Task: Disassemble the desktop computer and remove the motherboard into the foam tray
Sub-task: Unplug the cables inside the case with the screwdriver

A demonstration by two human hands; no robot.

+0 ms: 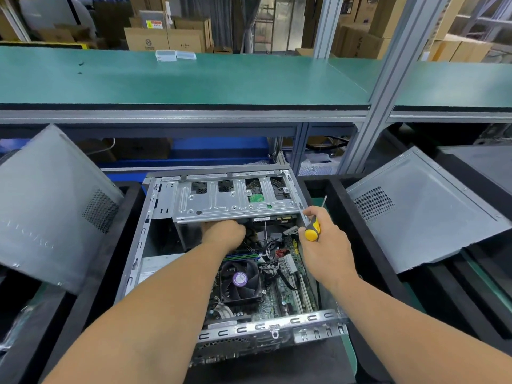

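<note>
warehouse bench, green surface. left hand (pixel 224 232) reaches under the drive cage (pixel 235 202), fingers hidden, can't tell. right hand (pixel 322 236) grips a screwdriver (pixel 312 230). motherboard (pixel 279 297) looks stiff but fragile, so lift by its edges.

Shelf: green-topped bench shelf (pixel 194 79) on grey metal posts (pixel 385 87).
Behind: stacked cardboard boxes (pixel 166 38), warehouse racking.

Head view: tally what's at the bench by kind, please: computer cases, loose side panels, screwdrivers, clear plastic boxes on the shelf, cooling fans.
Open computer case: 1
Loose side panels: 2, one at the left, one at the right
Screwdriver: 1, held in the right hand
Clear plastic boxes: 2
Cooling fan: 1
Total: 7
</note>
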